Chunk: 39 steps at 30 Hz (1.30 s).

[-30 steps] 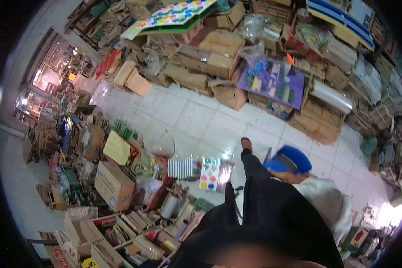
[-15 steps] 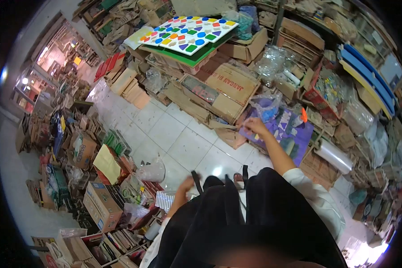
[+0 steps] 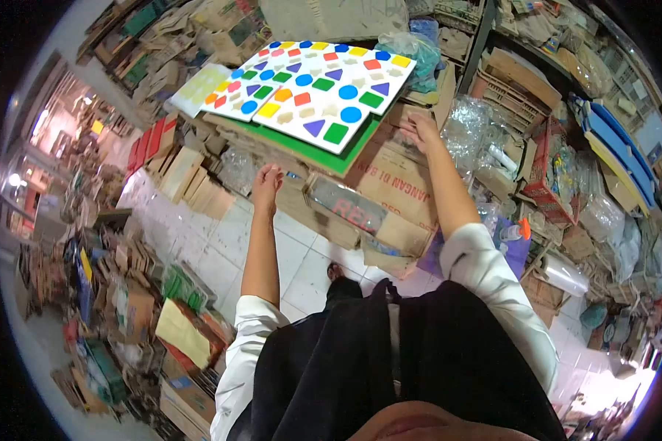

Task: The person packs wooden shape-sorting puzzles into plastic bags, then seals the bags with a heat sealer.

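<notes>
White boards with colourful shapes (image 3: 324,88) lie on a green board (image 3: 343,163) at the top centre. Circles, triangles, squares and other shapes in blue, purple, green, yellow and red cover them. My left hand (image 3: 268,181) is raised just below the boards' near left edge, fingers partly curled and nothing visible in it. To the right of the boards, above a brown cardboard box (image 3: 397,173), my right hand (image 3: 419,131) reaches forward with its fingers apart, holding nothing that shows. Neither hand visibly touches the boards.
A purple sheet (image 3: 518,253) with an orange-topped bottle (image 3: 521,229) lies at the right, beside a plastic roll (image 3: 563,275). Crates and piled cardboard line both sides. White floor tiles (image 3: 290,257) show between them. A yellow sheet (image 3: 187,332) rests on a box at lower left.
The view has moved nearer the shape boards. My right hand has left the purple sheet and reached up beside the boards. My left hand has risen from near my body towards their left side.
</notes>
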Motion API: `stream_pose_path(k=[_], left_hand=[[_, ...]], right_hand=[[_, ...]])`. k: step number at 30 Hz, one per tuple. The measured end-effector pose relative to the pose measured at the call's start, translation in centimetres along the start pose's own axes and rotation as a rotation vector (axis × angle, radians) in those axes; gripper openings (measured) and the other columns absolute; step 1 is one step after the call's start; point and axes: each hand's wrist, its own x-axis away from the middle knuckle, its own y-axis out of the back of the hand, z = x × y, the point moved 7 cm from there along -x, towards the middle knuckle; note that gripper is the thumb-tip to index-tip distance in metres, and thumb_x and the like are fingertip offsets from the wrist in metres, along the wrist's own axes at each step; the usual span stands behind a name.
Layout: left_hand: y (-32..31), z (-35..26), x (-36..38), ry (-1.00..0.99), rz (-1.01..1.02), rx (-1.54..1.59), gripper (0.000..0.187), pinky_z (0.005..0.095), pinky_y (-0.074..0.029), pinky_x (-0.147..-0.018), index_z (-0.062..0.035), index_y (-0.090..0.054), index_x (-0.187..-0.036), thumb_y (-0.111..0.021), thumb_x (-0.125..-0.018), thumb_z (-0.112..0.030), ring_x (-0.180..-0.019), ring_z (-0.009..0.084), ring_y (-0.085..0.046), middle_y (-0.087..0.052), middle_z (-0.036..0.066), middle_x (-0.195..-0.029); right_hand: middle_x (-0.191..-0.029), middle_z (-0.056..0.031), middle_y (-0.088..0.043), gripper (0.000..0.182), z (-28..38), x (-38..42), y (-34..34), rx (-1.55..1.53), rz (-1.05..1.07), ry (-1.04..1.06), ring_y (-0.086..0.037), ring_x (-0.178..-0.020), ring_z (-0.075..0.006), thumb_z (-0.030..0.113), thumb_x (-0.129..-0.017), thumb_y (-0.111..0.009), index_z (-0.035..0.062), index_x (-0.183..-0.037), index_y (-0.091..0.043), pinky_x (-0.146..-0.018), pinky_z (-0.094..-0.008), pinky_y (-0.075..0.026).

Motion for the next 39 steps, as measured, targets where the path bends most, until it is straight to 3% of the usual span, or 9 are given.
stream_pose_path(k=[2,9,16,21,24,31,35,37,39], left_hand=[[-1.4,0.3,-5.4,0.129,0.021,0.184,0.041,0.0253,-0.045,-0.069,0.0007,-0.042,-0.113,-0.055,-0.080,-0.018,-0.083,0.0148,-0.053,-0.055,0.007,-0.092],[-5.0,0.4,-11.8,0.221,-0.004,0.488,0.043,0.0272,-0.048,-0.073,0.0037,-0.034,-0.118,-0.053,-0.082,-0.010,-0.082,0.0158,-0.053,-0.051,0.011,-0.098],[-6.1,0.9,-13.9,0.264,0.046,0.570,0.018,0.0275,-0.051,-0.067,0.0000,-0.042,-0.094,-0.052,-0.082,-0.008,-0.078,0.0176,-0.056,-0.053,0.010,-0.089],[-5.4,-0.8,-12.1,0.290,-0.037,0.590,0.015,0.0283,-0.052,-0.061,-0.0010,-0.041,-0.093,-0.048,-0.084,-0.010,-0.074,0.0181,-0.056,-0.053,0.010,-0.088],[-4.0,-0.9,-11.7,0.231,-0.078,0.554,0.026,0.0329,-0.050,-0.075,0.0024,-0.041,-0.108,-0.038,-0.088,-0.014,-0.092,0.0225,-0.054,-0.050,0.014,-0.105],[-4.7,-3.5,-7.7,0.254,-0.068,0.641,0.032,0.0350,-0.045,-0.080,0.0010,-0.040,-0.109,-0.024,-0.091,-0.020,-0.093,0.0241,-0.053,-0.049,0.016,-0.105],[-4.0,-3.9,-4.5,0.271,-0.077,0.616,0.033,0.0345,-0.047,-0.078,0.0013,-0.040,-0.109,-0.025,-0.091,-0.021,-0.092,0.0231,-0.054,-0.050,0.015,-0.104],[-3.1,-5.2,-3.3,0.196,-0.141,0.419,0.030,0.0314,-0.049,-0.074,-0.0002,-0.042,-0.109,-0.033,-0.089,-0.021,-0.089,0.0204,-0.055,-0.052,0.013,-0.103],[-1.8,-3.4,-2.5,0.152,-0.150,0.584,0.028,0.0297,-0.050,-0.073,-0.0009,-0.043,-0.107,-0.039,-0.088,-0.021,-0.088,0.0196,-0.056,-0.053,0.013,-0.103]], right_hand=[[-0.087,-0.0049,-0.054,0.020,0.4,-4.4,-1.7,-0.080,-0.128,-0.032,-0.054,-0.079,-0.0152,0.016,-0.083,-0.050,0.0024,-0.098,-0.050,-0.069,-0.0294,-0.048],[-0.079,-0.0019,-0.054,0.018,0.6,-12.0,-2.4,-0.076,-0.308,-0.098,-0.055,-0.074,-0.0146,0.017,-0.080,-0.054,0.0055,-0.094,-0.053,-0.065,-0.0308,-0.048],[-0.072,-0.0055,-0.055,0.012,3.7,-12.7,-3.2,-0.005,-0.366,0.009,-0.050,-0.053,-0.0137,0.009,-0.079,-0.053,0.0005,-0.087,-0.055,-0.051,-0.0272,-0.045],[-0.079,-0.0093,-0.057,0.015,7.0,-11.2,-0.1,0.009,-0.297,0.128,-0.055,-0.068,-0.0144,0.007,-0.079,-0.051,-0.0031,-0.089,-0.056,-0.059,-0.0262,-0.046],[-0.083,-0.0096,-0.058,0.015,9.8,-8.7,0.2,0.081,-0.161,0.149,-0.056,-0.073,-0.0145,0.006,-0.080,-0.049,-0.0047,-0.090,-0.054,-0.065,-0.0259,-0.046],[-0.078,-0.0081,-0.059,0.012,7.9,-2.6,-10.3,-0.079,0.328,-0.147,-0.056,-0.068,-0.0118,0.005,-0.081,-0.048,-0.0017,-0.089,-0.054,-0.063,-0.0212,-0.047],[-0.077,-0.0070,-0.059,0.013,3.2,2.2,-17.1,-0.024,0.389,-0.300,-0.056,-0.064,-0.0116,0.008,-0.080,-0.048,0.0000,-0.087,-0.055,-0.059,-0.0207,-0.046],[-0.071,-0.0022,-0.056,0.014,1.7,3.6,-20.5,0.051,0.599,-0.399,-0.052,-0.057,-0.0087,0.011,-0.080,-0.049,0.0007,-0.085,-0.057,-0.053,-0.0197,-0.042],[-0.065,0.0011,-0.052,0.014,-0.1,3.8,-21.3,0.210,0.652,-0.343,-0.047,-0.053,-0.0066,0.014,-0.081,-0.049,0.0021,-0.084,-0.057,-0.049,-0.0202,-0.038]])
